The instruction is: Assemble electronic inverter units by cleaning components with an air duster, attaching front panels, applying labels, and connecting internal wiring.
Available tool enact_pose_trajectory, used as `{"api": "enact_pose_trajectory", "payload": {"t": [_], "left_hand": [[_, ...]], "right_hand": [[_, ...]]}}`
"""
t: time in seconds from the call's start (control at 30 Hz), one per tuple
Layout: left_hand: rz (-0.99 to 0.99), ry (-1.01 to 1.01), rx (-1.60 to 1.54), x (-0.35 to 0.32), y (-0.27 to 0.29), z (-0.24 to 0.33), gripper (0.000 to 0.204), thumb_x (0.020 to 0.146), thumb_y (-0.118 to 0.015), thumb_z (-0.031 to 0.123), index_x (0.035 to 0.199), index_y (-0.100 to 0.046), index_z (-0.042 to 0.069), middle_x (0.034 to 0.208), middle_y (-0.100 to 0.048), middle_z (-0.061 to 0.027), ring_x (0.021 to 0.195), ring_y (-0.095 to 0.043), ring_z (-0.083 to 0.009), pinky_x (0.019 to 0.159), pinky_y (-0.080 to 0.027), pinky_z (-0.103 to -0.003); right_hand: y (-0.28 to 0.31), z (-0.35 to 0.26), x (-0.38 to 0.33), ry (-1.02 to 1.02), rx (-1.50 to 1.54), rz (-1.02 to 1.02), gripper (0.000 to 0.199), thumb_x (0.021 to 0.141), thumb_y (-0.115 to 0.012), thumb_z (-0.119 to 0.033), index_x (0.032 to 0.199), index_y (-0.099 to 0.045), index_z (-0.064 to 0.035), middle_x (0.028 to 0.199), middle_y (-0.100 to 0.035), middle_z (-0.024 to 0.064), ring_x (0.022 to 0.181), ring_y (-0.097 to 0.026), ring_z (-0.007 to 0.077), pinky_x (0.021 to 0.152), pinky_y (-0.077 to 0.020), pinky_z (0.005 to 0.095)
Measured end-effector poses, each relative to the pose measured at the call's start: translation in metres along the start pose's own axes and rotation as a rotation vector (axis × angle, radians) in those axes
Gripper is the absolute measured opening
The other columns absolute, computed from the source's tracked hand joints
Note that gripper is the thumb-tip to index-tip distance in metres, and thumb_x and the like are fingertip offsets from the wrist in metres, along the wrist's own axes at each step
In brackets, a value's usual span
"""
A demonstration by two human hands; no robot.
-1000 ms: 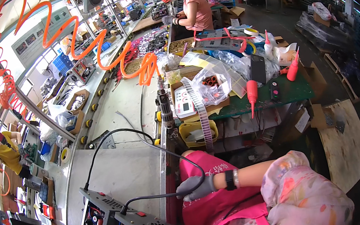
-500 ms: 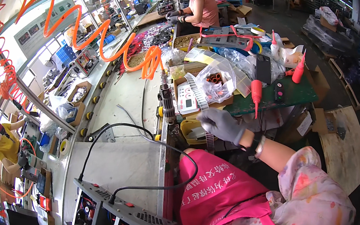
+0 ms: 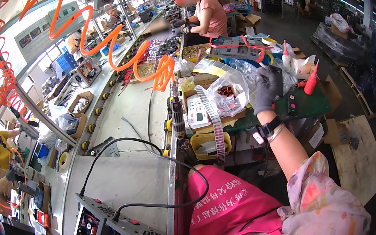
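Grey glove fabric covers my right hand (image 3: 266, 89), which I stretch out over the green table (image 3: 312, 103) at my right side. The fingers curl downward close to a clear plastic bag (image 3: 231, 93) with small copper-coloured parts inside, and close to a dark flat thing just behind my hand. I cannot tell if my fingers already grip something, because the back of the glove hides the fingertips. On the wrist I wear a black watch (image 3: 265, 132) and a thin bracelet.

My left hand is not visible at all; it is hidden somewhere below, behind my pink apron (image 3: 229, 212).

Beside the bag lies a white device (image 3: 196, 111) with red buttons, and a long strip of small parts (image 3: 214, 123) crosses it and hangs down over a yellow tray (image 3: 210, 144). A red squeeze bottle (image 3: 311, 83) with a pointed tip stands on the table to the right of my hand, a little apart.

A black cable (image 3: 154, 153) runs from the open metal box (image 3: 117, 231) at the lower left, which the picture edge cuts off. Far ahead, another person in a pink shirt (image 3: 210, 14) works at the same line; an orange coiled hose (image 3: 126, 45) hangs above.
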State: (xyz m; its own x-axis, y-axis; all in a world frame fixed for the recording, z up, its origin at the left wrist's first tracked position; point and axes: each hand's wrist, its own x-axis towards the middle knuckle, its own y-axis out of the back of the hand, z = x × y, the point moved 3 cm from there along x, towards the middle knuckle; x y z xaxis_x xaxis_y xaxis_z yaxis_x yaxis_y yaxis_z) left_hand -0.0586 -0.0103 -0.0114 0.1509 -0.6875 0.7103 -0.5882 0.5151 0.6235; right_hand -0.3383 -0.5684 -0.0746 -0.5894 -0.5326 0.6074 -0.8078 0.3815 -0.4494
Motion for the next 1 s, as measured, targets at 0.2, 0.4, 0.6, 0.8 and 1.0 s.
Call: {"api": "enact_pose_trajectory", "payload": {"t": [0.2, 0.4, 0.6, 0.8, 1.0], "left_hand": [[-0.010, 0.063, -0.026, 0.004, -0.010, -0.007, 0.054, 0.095, -0.052, 0.053, 0.116, -0.064, 0.005, 0.091, -0.065, -0.0101, 0.079, -0.065, -0.0285, 0.063, -0.052, -0.042], [-0.040, 0.124, -0.012, 0.007, -0.008, -0.002, 0.054, 0.095, -0.049, 0.056, 0.117, -0.066, 0.010, 0.092, -0.065, -0.0090, 0.081, -0.065, -0.0270, 0.068, -0.051, -0.041], [-0.027, 0.144, 0.032, 0.010, -0.007, 0.002, 0.052, 0.095, -0.049, 0.055, 0.117, -0.066, 0.011, 0.093, -0.065, -0.0081, 0.082, -0.065, -0.0267, 0.070, -0.052, -0.041], [-0.036, 0.131, 0.028, 0.010, -0.007, 0.000, 0.051, 0.095, -0.050, 0.054, 0.116, -0.066, 0.010, 0.093, -0.065, -0.0085, 0.082, -0.065, -0.0277, 0.072, -0.052, -0.042], [0.166, 0.102, -0.004, 0.009, -0.002, 0.006, 0.043, 0.092, -0.061, 0.045, 0.110, -0.066, 0.007, 0.096, -0.065, -0.0092, 0.096, -0.063, -0.0310, 0.090, -0.049, -0.049]], "right_hand": [[0.019, 0.080, -0.015, -0.174, -0.985, -0.272, 0.040, 0.089, -0.053, -0.015, 0.129, -0.054, -0.0066, 0.124, -0.058, 0.0221, 0.116, -0.055, 0.0379, 0.098, -0.0447, 0.0426], [0.013, 0.079, -0.019, -0.580, -1.251, -0.445, 0.035, 0.094, -0.049, -0.030, 0.126, -0.055, -0.0156, 0.125, -0.056, 0.0183, 0.117, -0.055, 0.0357, 0.095, -0.0460, 0.0476], [0.002, 0.053, -0.014, -0.503, -1.472, -0.529, 0.033, 0.096, -0.044, -0.024, 0.125, -0.056, -0.0135, 0.131, -0.053, 0.0153, 0.123, -0.052, 0.0324, 0.095, -0.0472, 0.0471], [0.005, 0.052, -0.014, -0.370, -1.318, -0.502, 0.025, 0.093, -0.048, -0.016, 0.115, -0.059, -0.0111, 0.102, -0.068, 0.0191, 0.093, -0.067, 0.0368, 0.079, -0.0530, 0.0484], [-0.007, 0.023, -0.003, -0.111, -0.925, -0.132, 0.024, 0.093, -0.052, -0.017, 0.113, -0.063, -0.0138, 0.094, -0.068, 0.0206, 0.088, -0.066, 0.0389, 0.074, -0.0525, 0.0467]]}}
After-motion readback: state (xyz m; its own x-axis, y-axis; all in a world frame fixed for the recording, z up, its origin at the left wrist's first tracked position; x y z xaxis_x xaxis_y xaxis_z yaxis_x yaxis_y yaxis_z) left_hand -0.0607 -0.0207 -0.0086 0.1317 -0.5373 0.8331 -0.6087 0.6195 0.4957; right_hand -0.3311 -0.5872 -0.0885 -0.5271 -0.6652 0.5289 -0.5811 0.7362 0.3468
